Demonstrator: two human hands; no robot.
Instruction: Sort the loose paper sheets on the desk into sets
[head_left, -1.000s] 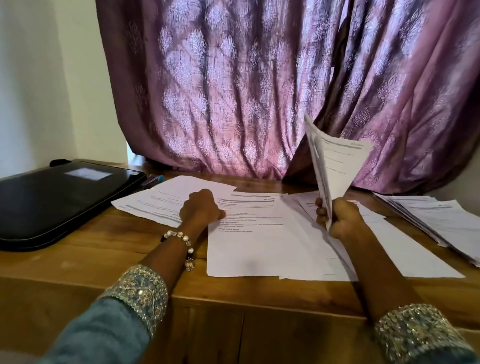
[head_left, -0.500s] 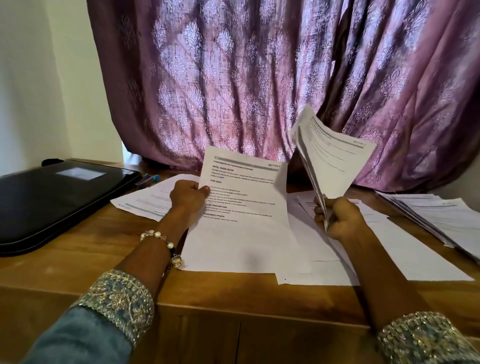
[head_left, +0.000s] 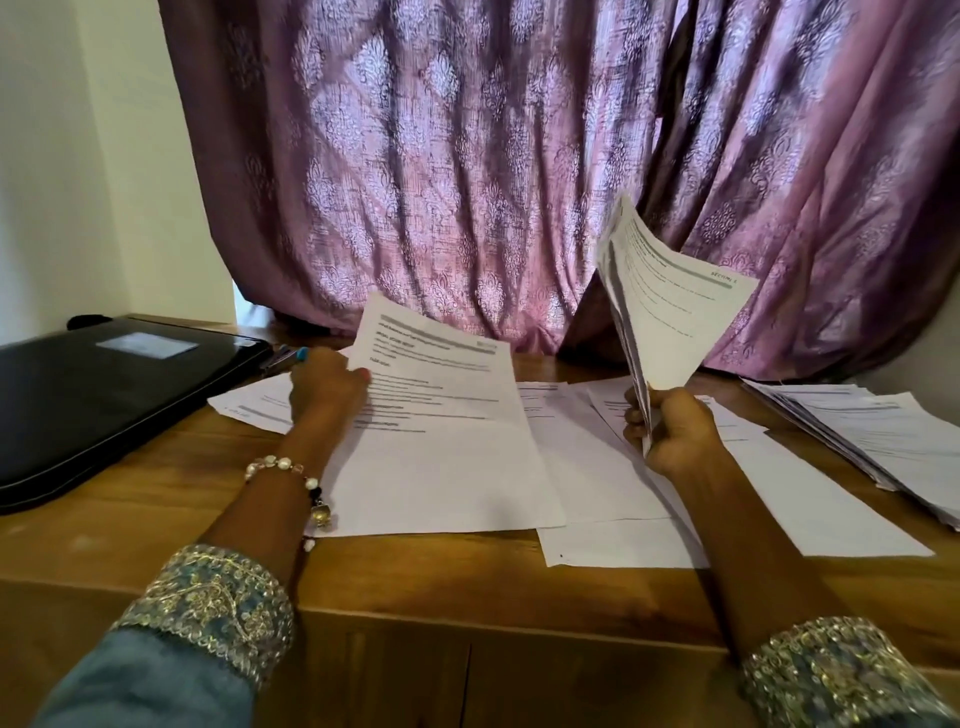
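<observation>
My left hand (head_left: 324, 389) pinches the left edge of a printed sheet (head_left: 447, 431), whose top is lifted off the desk while its bottom lies flat. My right hand (head_left: 670, 428) grips the lower corner of a bundle of sheets (head_left: 665, 306), held upright and fanned above the desk. Under and between the hands lie more loose sheets (head_left: 623, 493). Another sheet (head_left: 254, 402) lies flat behind my left hand. A thicker pile of papers (head_left: 883, 441) rests at the right end of the wooden desk (head_left: 156, 499).
A closed black laptop (head_left: 104, 384) lies at the desk's left end, with pens (head_left: 291, 356) beside its far corner. A purple patterned curtain (head_left: 493, 156) hangs close behind the desk. The desk's front edge runs just below the sheets.
My left hand has lifted the top of the flat sheet and drawn it leftward. The bundle in my right hand has tilted slightly to the right.
</observation>
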